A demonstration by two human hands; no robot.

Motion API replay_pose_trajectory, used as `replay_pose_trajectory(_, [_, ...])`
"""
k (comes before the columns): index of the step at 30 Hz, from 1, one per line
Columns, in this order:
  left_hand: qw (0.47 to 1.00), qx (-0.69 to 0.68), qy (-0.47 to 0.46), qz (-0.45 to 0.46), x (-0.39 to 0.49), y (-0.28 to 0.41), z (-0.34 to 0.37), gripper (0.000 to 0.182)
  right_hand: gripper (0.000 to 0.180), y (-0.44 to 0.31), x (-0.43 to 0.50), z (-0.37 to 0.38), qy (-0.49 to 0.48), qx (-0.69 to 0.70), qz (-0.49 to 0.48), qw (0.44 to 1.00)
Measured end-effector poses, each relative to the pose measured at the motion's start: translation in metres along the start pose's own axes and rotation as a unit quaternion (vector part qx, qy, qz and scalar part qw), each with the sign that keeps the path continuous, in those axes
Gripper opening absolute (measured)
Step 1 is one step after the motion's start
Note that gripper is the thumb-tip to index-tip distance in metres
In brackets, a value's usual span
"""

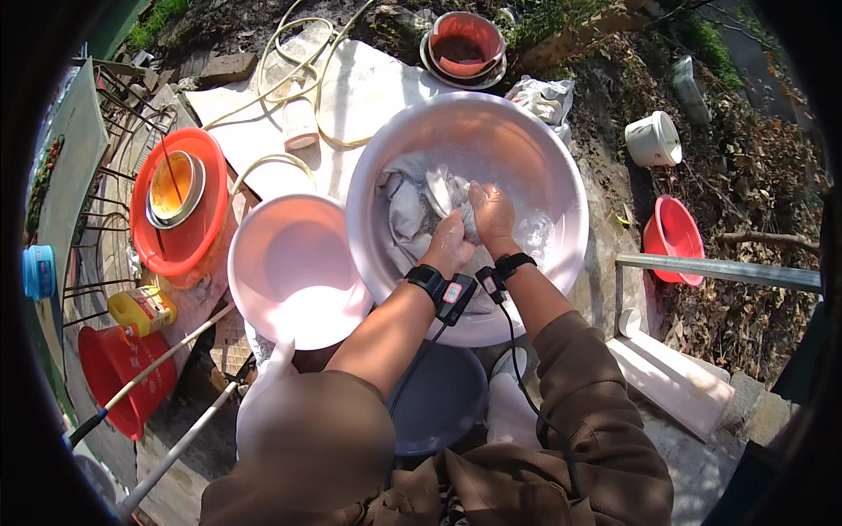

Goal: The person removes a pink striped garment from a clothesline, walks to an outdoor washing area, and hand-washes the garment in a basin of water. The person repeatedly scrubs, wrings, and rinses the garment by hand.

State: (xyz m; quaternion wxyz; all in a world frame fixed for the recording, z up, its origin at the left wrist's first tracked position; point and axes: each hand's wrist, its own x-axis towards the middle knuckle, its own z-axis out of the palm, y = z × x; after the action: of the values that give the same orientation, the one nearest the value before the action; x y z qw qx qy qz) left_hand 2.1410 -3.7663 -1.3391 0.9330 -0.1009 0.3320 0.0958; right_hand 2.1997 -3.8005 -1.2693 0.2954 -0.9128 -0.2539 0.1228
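Observation:
A large, pale plastic basin [575,217] holds sudsy water and a wet, light-coloured cloth [406,209]. Both hands grip a bunched part of this cloth near the basin's middle. My left hand [450,242] is closed around it on the near side. Just beyond and to the right, my right hand [492,212] clenches the same bunch, its knuckles up. The rest of the cloth lies in folds to the left of my hands, partly under water. Foam [539,237] floats on the right side. My forearms hide part of the basin's near wall.
A smaller pale basin [289,263] touches the large one's left side. Further left are a red basin [197,243] with bowls, a yellow jug [141,310] and a red bucket [125,378]. A metal bar [723,273] juts in from the right. A hose [319,98] coils behind.

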Motion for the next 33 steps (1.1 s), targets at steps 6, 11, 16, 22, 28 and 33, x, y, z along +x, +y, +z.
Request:
replay_pose_trajectory(6, [0.991,0.110,-0.063,0.050,0.002,0.024,-0.015,0.021,0.037,0.000,-0.025,0.017,-0.083,0.071,-0.050,0.993])
replay_pose_trajectory(11, [0.992,0.100,-0.048,0.068,0.009,0.004,-0.008,0.028,0.037,0.044,0.023,0.011,-0.019,-0.063,0.000,0.998])
replay_pose_trajectory(16, [0.982,0.174,0.070,0.038,-0.007,0.013,0.008,0.060,0.035,0.107,0.036,0.021,0.128,-0.068,-0.086,0.986])
replay_pose_trajectory(22, [0.982,0.171,0.054,-0.065,-0.015,0.011,0.011,0.100,0.044,0.132,0.010,0.043,-0.142,-0.163,0.072,0.974])
replay_pose_trajectory(28, [0.992,0.109,0.018,-0.061,0.007,0.019,-0.008,0.059,0.024,0.081,-0.019,0.027,-0.108,0.146,-0.066,0.981])
replay_pose_trajectory(33, [0.982,0.186,0.017,0.013,0.001,0.025,-0.007,0.045,0.032,0.028,-0.042,-0.003,-0.084,0.110,-0.112,0.984])
